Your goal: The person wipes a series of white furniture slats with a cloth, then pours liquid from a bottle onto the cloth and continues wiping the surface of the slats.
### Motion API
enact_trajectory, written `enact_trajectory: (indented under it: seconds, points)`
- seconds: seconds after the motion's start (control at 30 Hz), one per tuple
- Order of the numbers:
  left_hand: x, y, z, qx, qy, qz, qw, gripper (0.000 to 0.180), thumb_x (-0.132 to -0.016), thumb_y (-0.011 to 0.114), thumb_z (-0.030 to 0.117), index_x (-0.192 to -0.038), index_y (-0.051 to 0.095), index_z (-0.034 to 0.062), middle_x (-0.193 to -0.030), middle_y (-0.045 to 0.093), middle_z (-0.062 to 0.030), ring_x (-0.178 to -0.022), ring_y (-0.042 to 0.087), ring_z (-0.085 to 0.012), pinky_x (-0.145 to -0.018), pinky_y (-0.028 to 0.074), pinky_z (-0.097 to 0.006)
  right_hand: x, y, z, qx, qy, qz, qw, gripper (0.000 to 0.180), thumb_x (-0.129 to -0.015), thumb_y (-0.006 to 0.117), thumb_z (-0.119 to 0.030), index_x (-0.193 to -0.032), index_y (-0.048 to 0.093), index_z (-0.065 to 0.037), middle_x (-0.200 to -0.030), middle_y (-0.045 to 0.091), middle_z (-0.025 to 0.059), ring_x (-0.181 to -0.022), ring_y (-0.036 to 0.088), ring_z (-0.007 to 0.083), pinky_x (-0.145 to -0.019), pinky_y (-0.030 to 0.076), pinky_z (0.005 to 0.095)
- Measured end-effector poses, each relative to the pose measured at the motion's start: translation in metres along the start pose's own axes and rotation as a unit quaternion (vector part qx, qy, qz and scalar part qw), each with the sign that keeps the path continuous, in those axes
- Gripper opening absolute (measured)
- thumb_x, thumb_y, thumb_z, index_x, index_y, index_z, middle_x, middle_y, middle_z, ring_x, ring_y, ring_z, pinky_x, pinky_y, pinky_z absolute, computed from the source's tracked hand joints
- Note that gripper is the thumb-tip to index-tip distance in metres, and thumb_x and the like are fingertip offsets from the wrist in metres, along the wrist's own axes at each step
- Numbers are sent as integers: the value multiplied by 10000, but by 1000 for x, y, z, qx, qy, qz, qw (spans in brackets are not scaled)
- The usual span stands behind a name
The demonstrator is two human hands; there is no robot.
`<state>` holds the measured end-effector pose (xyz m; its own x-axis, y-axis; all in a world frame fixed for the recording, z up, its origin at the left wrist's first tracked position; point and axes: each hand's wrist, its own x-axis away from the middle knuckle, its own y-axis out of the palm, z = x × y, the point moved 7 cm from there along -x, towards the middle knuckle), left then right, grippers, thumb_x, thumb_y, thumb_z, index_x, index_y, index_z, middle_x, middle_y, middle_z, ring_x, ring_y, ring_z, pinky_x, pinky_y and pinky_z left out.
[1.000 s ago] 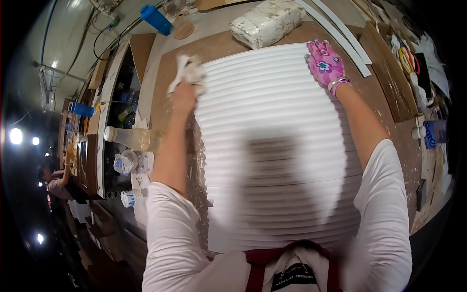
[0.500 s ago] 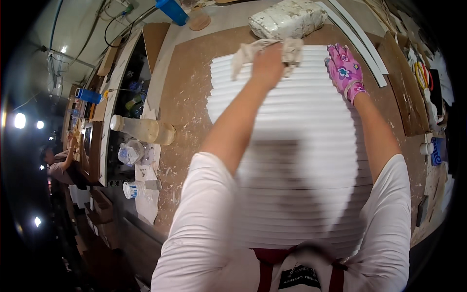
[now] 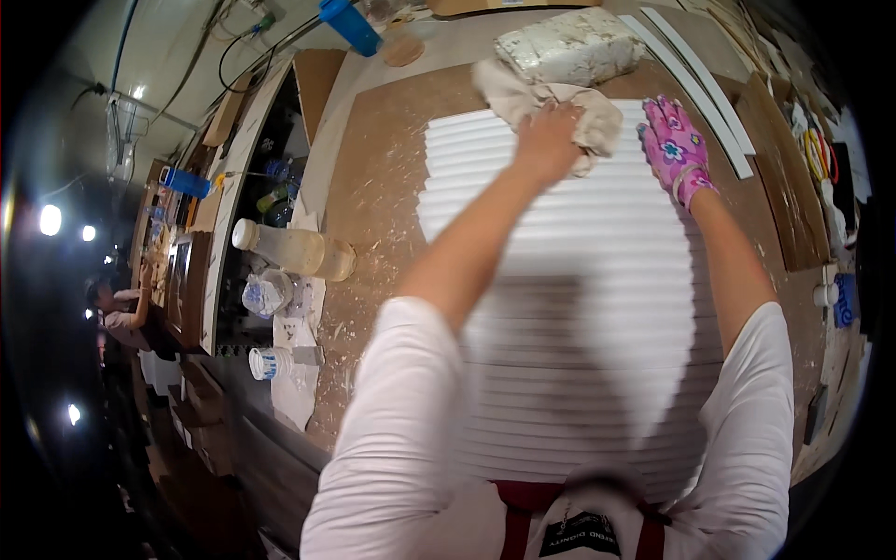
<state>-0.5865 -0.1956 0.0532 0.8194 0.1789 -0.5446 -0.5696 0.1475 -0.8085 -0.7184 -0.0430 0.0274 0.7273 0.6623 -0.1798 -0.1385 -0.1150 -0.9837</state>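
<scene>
A white ribbed panel lies flat before me, its ridges running across from left to right. At its far edge my left hand, bare, presses down on a crumpled beige cloth and holds it against the ridges. Part of the cloth spreads beyond the panel's far edge, close to a wrapped block. My right hand wears a pink glove with a flower pattern. It rests on the panel's far right corner, fingers stretched out, holding nothing.
A brown board lies under the panel. Beyond stands a plastic-wrapped block; two white strips lie right of it. To the left are a bottle of cloudy liquid, a crumpled plastic bottle and a white cup. Another person works far left.
My left hand has slid slightly right and nearer with the cloth, which is bunched differently. My right hand stays at the panel's corner. The whole view has shifted a little.
</scene>
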Motion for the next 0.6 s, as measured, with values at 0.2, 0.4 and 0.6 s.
enact_trajectory:
  seconds: [0.2, 0.4, 0.6]
  points:
    - [61, -36, -137, -20, -183, -54, 981, 393, -874, 543, 275, -1187, 588, 41, -1121, 619, -198, -1044, 585, -342, -897, 448, -423, -1, -1, -2, -32, -29, 32, 999, 486, -982, 376, -400, -1402, 410, -160, -1469, 386, 69, -1390, 300, 273, -1085, 338, 435]
    - [54, -110, -102, 130, -288, 16, 949, 283, -909, 439, 174, -1041, 600, -17, -970, 656, -208, -924, 616, -350, -856, 467, -442, 1, -3, 11, -21, 5, 27, 999, 478, -978, 383, -398, -1393, 419, -165, -1449, 409, 71, -1388, 303, 277, -1078, 343, 452]
    - [50, 0, 56, 28, 71, -72, 994, 407, -815, 551, 117, -1207, 536, 9, -1234, 563, -207, -1173, 501, -367, -1017, 377, -420, -6, 8, 13, -2, -20, 27, 999, 490, -978, 381, -406, -1404, 410, -164, -1454, 408, 79, -1388, 304, 285, -1084, 338, 446]
